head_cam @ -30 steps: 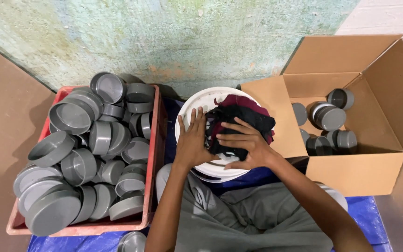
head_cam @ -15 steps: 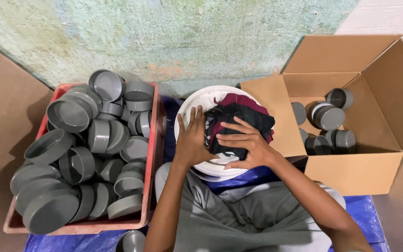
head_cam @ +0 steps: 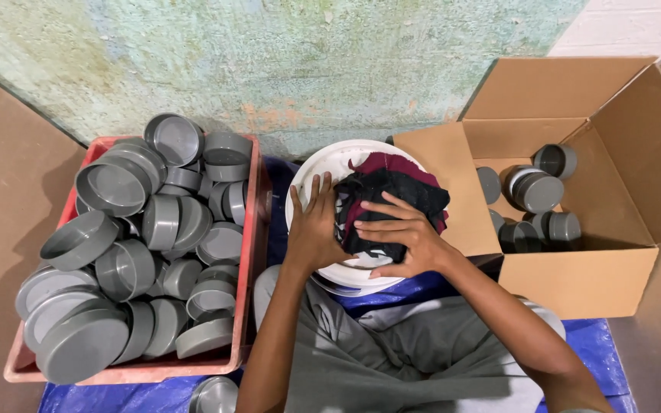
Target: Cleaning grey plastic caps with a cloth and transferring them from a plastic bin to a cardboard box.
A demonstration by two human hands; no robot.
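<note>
A white bucket (head_cam: 323, 164) stands in front of my crossed legs, with a black and maroon cloth (head_cam: 395, 191) bunched in its mouth. My left hand (head_cam: 314, 226) rests on the bucket's left rim, fingers spread, its fingertips at the cloth's edge. My right hand (head_cam: 401, 233) lies on top of the cloth and presses it down, fingers pointing left. Whether either hand truly grips the cloth is hard to tell; the right hand's fingers curl over it.
A red crate (head_cam: 248, 252) on the left is piled with several grey round caps (head_cam: 120, 183). An open cardboard box (head_cam: 575, 279) on the right holds several grey caps (head_cam: 537, 191). A blue tarp (head_cam: 590, 344) covers the floor; a stained wall (head_cam: 284, 61) is behind.
Both hands stay on the cloth in the bucket. My right hand's fingers have shifted a little over the cloth; nothing else moved.
</note>
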